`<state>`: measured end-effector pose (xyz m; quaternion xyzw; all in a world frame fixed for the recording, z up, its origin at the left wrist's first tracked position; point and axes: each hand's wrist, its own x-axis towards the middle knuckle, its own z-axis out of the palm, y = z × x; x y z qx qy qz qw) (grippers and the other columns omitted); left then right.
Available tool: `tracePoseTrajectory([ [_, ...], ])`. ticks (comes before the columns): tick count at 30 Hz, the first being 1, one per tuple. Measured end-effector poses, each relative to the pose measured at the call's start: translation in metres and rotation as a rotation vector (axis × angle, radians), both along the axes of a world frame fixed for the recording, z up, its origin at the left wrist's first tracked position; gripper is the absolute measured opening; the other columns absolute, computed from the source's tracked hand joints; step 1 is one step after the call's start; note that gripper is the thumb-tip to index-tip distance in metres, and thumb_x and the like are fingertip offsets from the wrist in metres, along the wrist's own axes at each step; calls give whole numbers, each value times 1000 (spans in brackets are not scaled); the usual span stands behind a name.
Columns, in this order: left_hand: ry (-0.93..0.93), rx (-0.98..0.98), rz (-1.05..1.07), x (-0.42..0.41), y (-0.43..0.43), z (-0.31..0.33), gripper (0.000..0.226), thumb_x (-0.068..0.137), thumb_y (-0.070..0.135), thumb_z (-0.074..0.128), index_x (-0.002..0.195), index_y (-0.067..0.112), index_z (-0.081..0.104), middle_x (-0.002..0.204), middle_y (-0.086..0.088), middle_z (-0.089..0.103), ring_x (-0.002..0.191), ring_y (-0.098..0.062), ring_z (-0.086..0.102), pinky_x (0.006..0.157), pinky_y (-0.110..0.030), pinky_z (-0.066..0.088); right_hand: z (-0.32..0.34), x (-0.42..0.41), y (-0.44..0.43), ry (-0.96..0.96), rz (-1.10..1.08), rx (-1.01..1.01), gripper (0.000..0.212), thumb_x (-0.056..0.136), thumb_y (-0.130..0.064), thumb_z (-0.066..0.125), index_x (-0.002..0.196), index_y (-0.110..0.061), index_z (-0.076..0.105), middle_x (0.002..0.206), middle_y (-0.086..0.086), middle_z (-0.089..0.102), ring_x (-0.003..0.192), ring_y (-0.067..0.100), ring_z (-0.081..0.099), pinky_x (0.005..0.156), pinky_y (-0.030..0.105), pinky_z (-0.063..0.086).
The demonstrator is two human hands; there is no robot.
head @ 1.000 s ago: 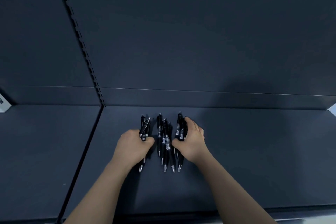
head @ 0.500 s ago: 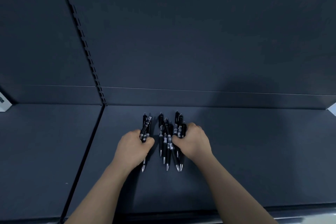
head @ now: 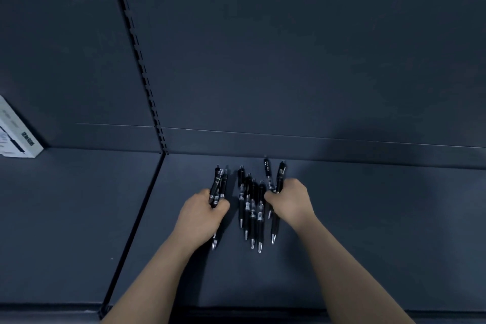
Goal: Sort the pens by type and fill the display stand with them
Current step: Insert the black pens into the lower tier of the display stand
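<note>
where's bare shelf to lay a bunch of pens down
Bare shelf spreads right of the right hand; more lies between the seam and the box. Crowded from the left hand across the loose pens to the right hand.

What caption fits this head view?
Left hand and right hand each grip pens; loose pens lie between, on a dark shelf.
</note>
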<state>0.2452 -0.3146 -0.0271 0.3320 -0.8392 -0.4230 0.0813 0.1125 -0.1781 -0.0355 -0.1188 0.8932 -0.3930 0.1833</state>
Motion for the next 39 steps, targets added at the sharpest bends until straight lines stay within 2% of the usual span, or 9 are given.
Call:
tracePoseTrajectory([
  [4,42,116,14,12,1,4,23,94,26,49,78,11,46,64,0,58,52,-11,51,46,-13,37,5,4,19,-9,57,-103,32,85,-15,58,68,-11,32,60,7,34,54,17,30,46,24,24],
  [8,161,317,46,29,4,13,17,99,20,44,94,4,45,70,-5,68,52,-13,61,50,-23,48,20,22,24,3,105,-212,36,92,-23,57,69,-13,31,55,0,30,51,16,26,43,22,21],
  [13,224,210,18,64,-3,28,21,100,20,44,86,8,54,56,1,59,49,-10,54,45,-18,39,47,54,5,97,227,-268,40,91,-23,58,63,-15,30,53,-3,31,50,13,29,43,21,24],
  [18,306,217,57,104,-26,39,21,100,20,46,85,8,54,57,5,58,53,-7,54,51,-16,42,60,98,-32,55,307,-315,42,91,-21,61,61,-15,33,47,-6,32,46,13,30,43,23,26],
  [22,353,245,115,153,-60,51,18,100,19,46,92,5,53,62,4,60,52,-7,56,46,-15,42,60,146,-76,-1,405,-328,36,92,-24,60,65,-13,41,52,1,36,50,16,32,49,28,25],
  [28,348,293,160,253,-138,58,13,99,24,47,94,13,53,72,1,66,62,-17,62,63,-34,55,57,241,-167,-61,492,-313,33,93,-27,59,67,-14,45,46,-9,35,43,12,30,46,28,27],
  [33,313,197,238,333,-202,66,16,99,26,46,91,14,53,73,0,67,61,-13,64,58,-23,50,58,312,-244,-95,552,-330,31,94,-28,59,74,-6,52,47,-9,34,42,10,30,46,25,29],
  [36,306,180,279,372,-238,72,17,100,26,46,90,13,52,73,-1,67,62,-16,65,63,-36,54,63,347,-284,-115,590,-343,34,95,-27,58,79,3,54,43,-13,33,40,6,29,42,18,27],
  [39,304,172,327,397,-272,74,19,99,27,47,89,13,53,72,0,67,62,-19,66,66,-45,54,67,371,-322,-115,641,-349,36,95,-29,57,78,2,51,51,-9,35,50,12,32,49,23,30],
])
